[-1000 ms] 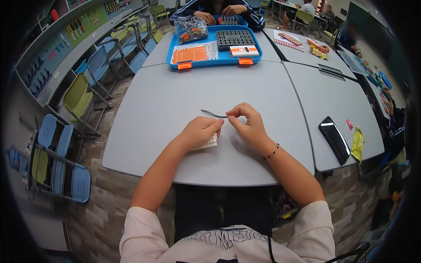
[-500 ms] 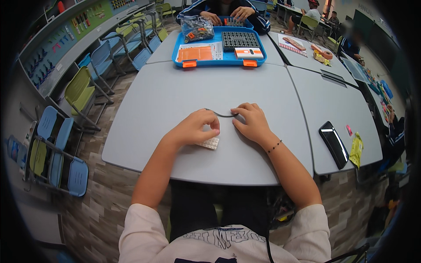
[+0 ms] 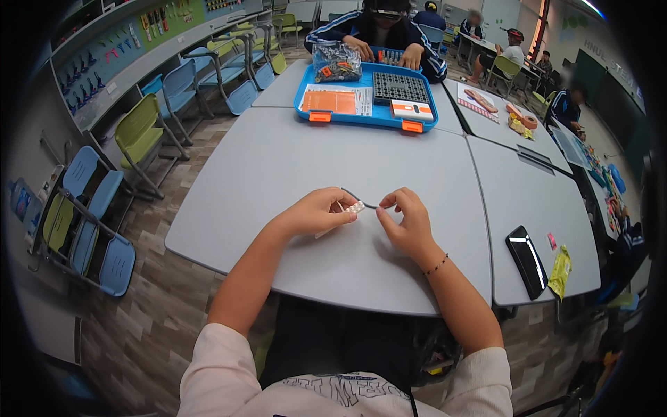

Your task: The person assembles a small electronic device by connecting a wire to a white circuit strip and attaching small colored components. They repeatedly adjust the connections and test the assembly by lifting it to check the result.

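Observation:
Above the near part of the table, my left hand (image 3: 316, 210) is closed on a small white studded building plate (image 3: 356, 207), gripped between thumb and fingers. Part of the plate is hidden behind the hand. My right hand (image 3: 408, 219) pinches one end of a thin, dark, bendy cord (image 3: 368, 205). The cord curves leftward past the plate, its far end close to the fingers of my left hand. Whether cord and plate touch, I cannot tell.
Beyond my hands lies a blue tray (image 3: 365, 124) with orange latches, holding a bag of parts (image 3: 336, 64), a black grid (image 3: 401, 88) and a white box (image 3: 411, 110). A person sits behind it. To the right are a phone (image 3: 526, 260) and a yellow wrapper (image 3: 560, 272).
My left hand has taken up the white plate from the tabletop. My right hand has turned, still holding the cord, and the two are now close together. The view has shifted slightly.

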